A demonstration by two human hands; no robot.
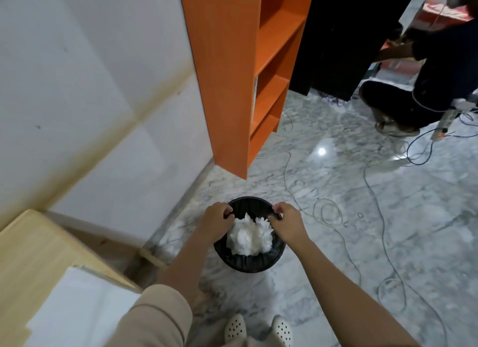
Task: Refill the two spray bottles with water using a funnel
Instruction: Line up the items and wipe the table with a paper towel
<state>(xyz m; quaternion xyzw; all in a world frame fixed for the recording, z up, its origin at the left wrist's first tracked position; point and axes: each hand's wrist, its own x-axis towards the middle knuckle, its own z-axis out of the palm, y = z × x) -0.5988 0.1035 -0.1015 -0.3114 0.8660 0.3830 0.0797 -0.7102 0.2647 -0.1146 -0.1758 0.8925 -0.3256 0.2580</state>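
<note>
A glossy grey-veined marble floor [336, 230] meets a white wall [90, 75], with a tall orange shelf unit [232, 75] against it, a pale wooden desk [38, 264] at lower left, a crouching person [426, 83] at upper right and loose cables [328, 212] trailing between. A black waste bin [249, 262] stands upright, mouth up, near the shelf unit's foot, holding crumpled white paper [248, 236]. Both arms reach down, and the left hand [216, 221] and right hand [287, 222] each grasp opposite sides of the rim, fingers curled over it.
</note>
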